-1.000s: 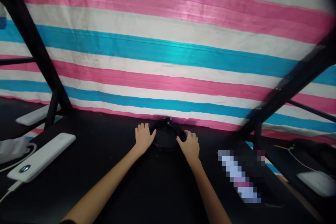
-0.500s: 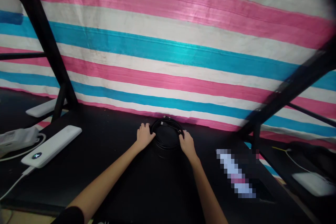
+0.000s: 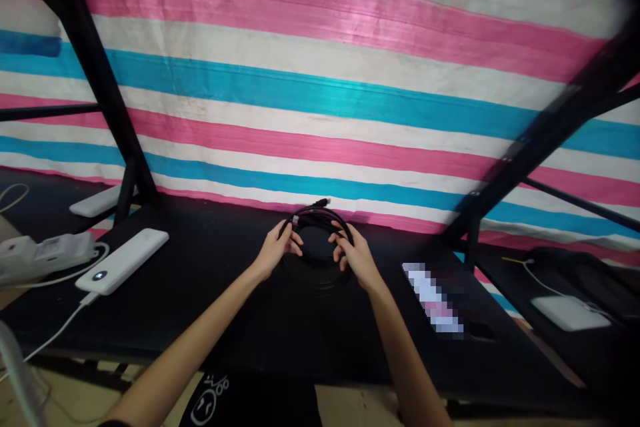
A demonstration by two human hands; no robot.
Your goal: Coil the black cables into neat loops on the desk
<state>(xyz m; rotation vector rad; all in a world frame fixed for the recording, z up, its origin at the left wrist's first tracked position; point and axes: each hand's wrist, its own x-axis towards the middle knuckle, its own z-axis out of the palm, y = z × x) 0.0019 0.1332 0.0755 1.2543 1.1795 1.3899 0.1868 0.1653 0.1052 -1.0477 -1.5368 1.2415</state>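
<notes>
A black cable wound into a round coil (image 3: 320,220) is held just above the black table (image 3: 210,300), near its back edge. My left hand (image 3: 279,250) grips the coil's left side with fingers curled round the strands. My right hand (image 3: 350,255) pinches the coil's right side. A loose plug end of the cable sticks up at the top of the coil, against the striped cloth.
A pink, white and blue striped cloth (image 3: 320,80) hangs behind the table. Black frame bars (image 3: 95,80) slant at left and right. White power banks (image 3: 123,260) and a white power strip (image 3: 45,253) lie at left, a white device (image 3: 570,312) at right.
Both hands went from resting flat beside the coil to gripping it and lifting it slightly toward me. The camera view moved back and to the left.
</notes>
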